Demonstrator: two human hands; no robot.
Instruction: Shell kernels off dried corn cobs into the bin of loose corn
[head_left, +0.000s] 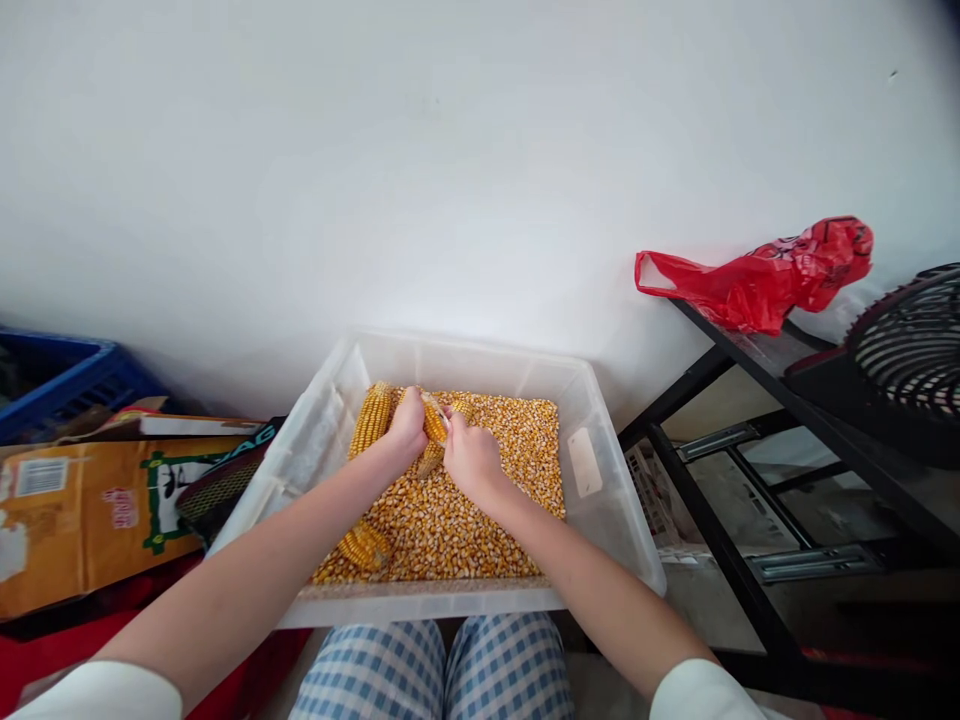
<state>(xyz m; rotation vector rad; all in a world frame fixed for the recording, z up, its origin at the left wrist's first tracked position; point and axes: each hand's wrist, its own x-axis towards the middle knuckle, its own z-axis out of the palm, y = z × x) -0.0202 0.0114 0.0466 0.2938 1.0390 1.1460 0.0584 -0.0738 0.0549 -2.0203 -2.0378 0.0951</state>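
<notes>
My left hand (409,425) is closed around a yellow corn cob (433,418), held over the bin at a slant. Against the cob's other side presses my right hand (471,458), its fingers curled in a pinch. Something thin and pale shows at those fingertips, too small to make out. Loose corn kernels (480,525) cover the bottom of the clear plastic bin (611,490). Another whole corn cob (370,420) leans at the bin's left side, left of my hands. A further cob (364,546) lies at the near left, partly hidden by my left forearm.
The bin stands against a white wall (450,180), just beyond my knees. To the right, a black metal frame (720,540) carries a red plastic bag (780,275) and a black fan (911,350). At left are a cardboard box (90,510) and a blue crate (82,385).
</notes>
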